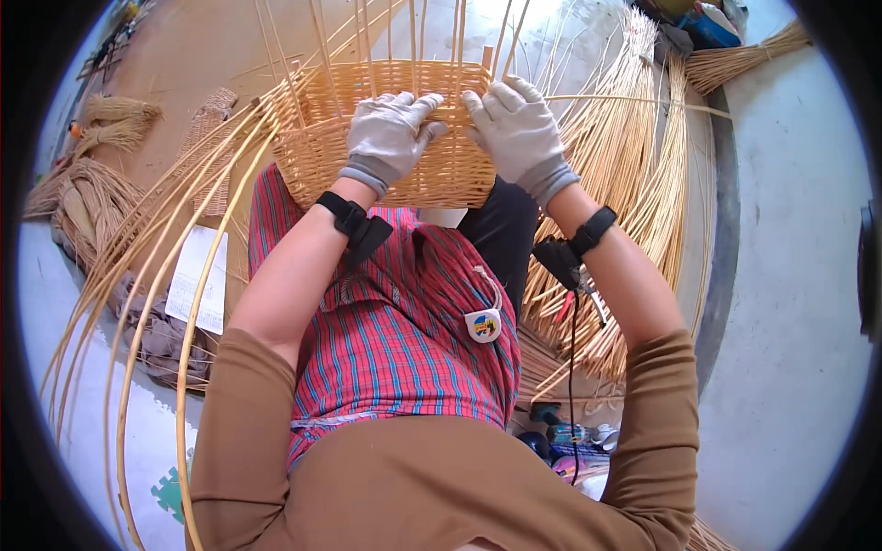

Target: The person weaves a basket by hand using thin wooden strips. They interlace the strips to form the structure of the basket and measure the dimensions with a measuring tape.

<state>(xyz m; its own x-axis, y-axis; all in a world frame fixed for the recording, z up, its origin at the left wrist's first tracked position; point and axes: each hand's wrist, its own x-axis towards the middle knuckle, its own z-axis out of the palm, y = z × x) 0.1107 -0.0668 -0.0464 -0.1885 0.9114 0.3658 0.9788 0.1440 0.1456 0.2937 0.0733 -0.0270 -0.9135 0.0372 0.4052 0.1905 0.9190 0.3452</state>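
A half-woven wicker basket [432,179] rests against my lap, its long upright stakes rising past the top of the view. My left hand [388,133], in a pale work glove, has its fingers curled onto the weave and one of the stakes. Beside it, my right hand [519,129], gloved too, bends its fingers at the basket's right side. A long thin wicker rod [634,99] runs out rightward from the right fingers. The fingertips of both hands are partly hidden against the weave. Several long rods [197,220] fan out from the basket's left corner.
A large bundle of wicker rods [634,165] lies at right, near a smaller bundle [749,57]. Coiled fibre [92,202], a white paper sheet [197,275] and another woven piece [207,138] lie at left. A red plaid cloth [395,321] covers my lap.
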